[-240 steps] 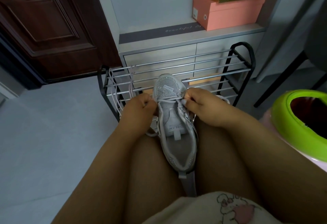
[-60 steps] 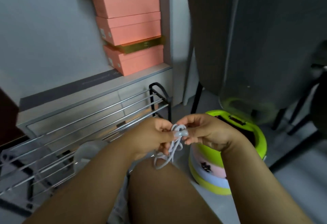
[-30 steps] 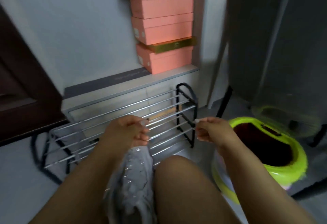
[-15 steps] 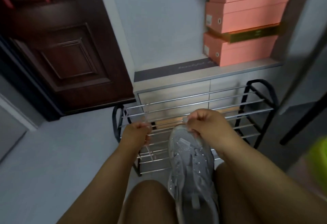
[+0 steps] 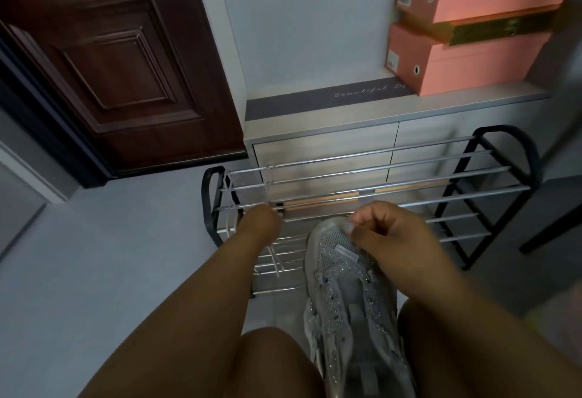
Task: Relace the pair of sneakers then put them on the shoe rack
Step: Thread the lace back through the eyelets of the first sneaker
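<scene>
right hand (image 5: 390,234) fingers curled, pinching what looks like a lace end at the toe of the sneaker (image 5: 349,297); the bit in the pinch is small and blurred, so can't confirm more than that. left hand (image 5: 261,219) closed into a loose fist left of the sneaker toe, gripping a pale lace (image 5: 275,260); a length of it hangs below the fist, in front of the rack's lower bars.

sneaker: grey, glittery mesh upper, lying between the person's bare thighs, toe pointing at the shoe rack (image 5: 371,177), heel toward the camera. eyelet rows look unlaced; tongue and opening visible. only one sneaker in view.

shoe rack: black end frames, chrome bars in tiers, standing on the grey floor just past the sneaker toe. another pale lace (image 5: 267,186) is draped over the top bars near the rack's left end.

behind the rack: low grey cabinet (image 5: 324,146) with drawer fronts, a dark mat strip (image 5: 315,100) with script lettering on its top. pink shoe boxes (image 5: 472,64) stacked on the cabinet's right end, a gold box (image 5: 491,27) sandwiched between them. dark wood door (image 5: 119,67) to the left of the cabinet. dark slanted leg (image 5: 548,231) right of the rack, can't tell what it belongs to.
</scene>
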